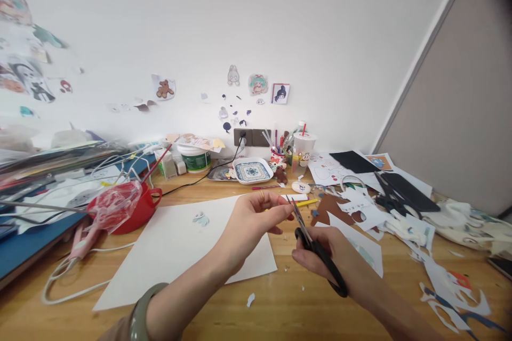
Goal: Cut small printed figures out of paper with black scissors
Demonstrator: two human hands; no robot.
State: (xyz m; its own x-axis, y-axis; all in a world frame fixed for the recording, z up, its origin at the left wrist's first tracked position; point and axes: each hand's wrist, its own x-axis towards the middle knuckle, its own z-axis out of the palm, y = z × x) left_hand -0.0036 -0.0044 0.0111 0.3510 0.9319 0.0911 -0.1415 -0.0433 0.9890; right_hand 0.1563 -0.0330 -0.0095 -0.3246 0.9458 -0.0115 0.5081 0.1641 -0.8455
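Note:
My right hand (332, 248) is closed round the handles of black-handled scissors (316, 250), whose blades point up and away, slightly parted. Close by the blade tips, my left hand (256, 218) pinches with thumb and forefinger; whatever it holds is too small or too hidden to make out. Under my left forearm lies a large white sheet of paper (160, 250). On that sheet rests a small pale blue cut-out (200, 218). A white paper scrap (250, 300) lies on the wood nearer to me.
Paper offcuts (436, 277) and brown paper (332, 210) spread across the right side. A red pot (136, 208) stands left, beside a white cable (60, 298). Along the wall are a patterned dish (253, 170), a lidded cup (303, 152) and a white tub (194, 159).

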